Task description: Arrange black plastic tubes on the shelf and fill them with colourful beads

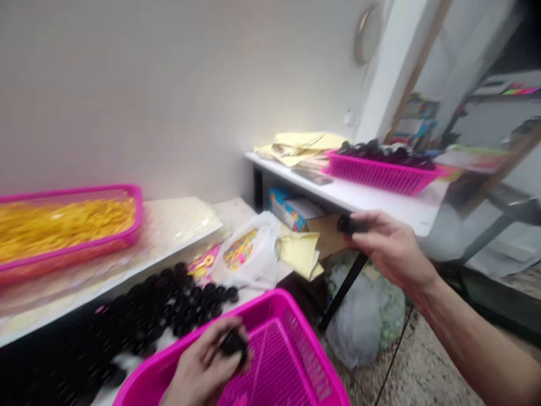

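My left hand (207, 363) is at the bottom centre, over the near rim of a pink plastic basket (291, 361). Its fingers are closed round a small black round piece (233, 343). My right hand (391, 248) is raised to the right, above the floor, and pinches another small black piece (350, 225) between thumb and fingers. A heap of several black round pieces (169, 310) lies on the surface just left of the basket. The picture is smeared by motion.
A pink tray of yellow pieces (63, 225) stands at the left on a white shelf. A white table (372, 197) at the right carries a second pink tray with dark pieces (380, 169) and yellow papers. Plastic bags (363, 316) and a box sit below it.
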{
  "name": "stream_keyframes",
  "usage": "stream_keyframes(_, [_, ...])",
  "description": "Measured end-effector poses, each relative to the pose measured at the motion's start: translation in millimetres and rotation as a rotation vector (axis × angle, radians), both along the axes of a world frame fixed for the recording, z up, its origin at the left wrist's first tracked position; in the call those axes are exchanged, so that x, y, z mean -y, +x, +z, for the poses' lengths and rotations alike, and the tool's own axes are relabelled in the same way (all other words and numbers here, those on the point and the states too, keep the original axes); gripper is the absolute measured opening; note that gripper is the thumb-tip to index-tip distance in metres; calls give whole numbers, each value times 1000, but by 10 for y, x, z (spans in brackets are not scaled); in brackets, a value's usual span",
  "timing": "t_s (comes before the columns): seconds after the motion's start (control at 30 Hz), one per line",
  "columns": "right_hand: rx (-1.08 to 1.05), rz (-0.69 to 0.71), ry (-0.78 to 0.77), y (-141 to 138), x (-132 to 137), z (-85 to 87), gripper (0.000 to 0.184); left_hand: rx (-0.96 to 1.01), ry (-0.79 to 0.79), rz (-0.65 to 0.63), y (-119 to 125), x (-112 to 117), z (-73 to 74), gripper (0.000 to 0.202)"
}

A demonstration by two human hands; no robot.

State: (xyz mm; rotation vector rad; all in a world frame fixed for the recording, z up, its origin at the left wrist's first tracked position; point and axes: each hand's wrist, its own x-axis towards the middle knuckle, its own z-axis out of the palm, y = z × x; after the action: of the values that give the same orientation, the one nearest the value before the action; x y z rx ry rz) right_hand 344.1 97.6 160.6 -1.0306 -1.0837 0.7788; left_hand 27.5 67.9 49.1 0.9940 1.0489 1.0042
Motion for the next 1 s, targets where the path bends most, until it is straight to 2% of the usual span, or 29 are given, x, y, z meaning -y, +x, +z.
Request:
stream_keyframes(0.07, [-147,185,-133,-452,309,-349,35,268,-91,-52,135,28,128,43])
stream_keyframes(0.17, [-338,340,-256,-885,562,-750,34,458,-130,-11,302,8,238,38])
stream_keyframes(0.23, [-408,388,-299,-1044,626,-942,34,537,-142,20,352,11,250,36])
stream_keyframes(0.33, [-437,422,-300,-1172,668,-1115,34,617,-164,27,360,53,209,31])
stream_keyframes(0.53, [-322,462,-245,-1264,695,-1209,33,648,-213,13,353,107,89,30])
stream_keyframes(0.73, [-64,383,-124,-1270,684,-1222,32,624,-225,52,348,105,15,32])
stream_keyframes(0.87, [152,344,-53,-1278,684,-1202,30,532,-105,103,340,97,-64,30])
stream_keyframes(1.0, [425,281,102,-1307,672,-1150,30,296,98,138,341,137,-154,32])
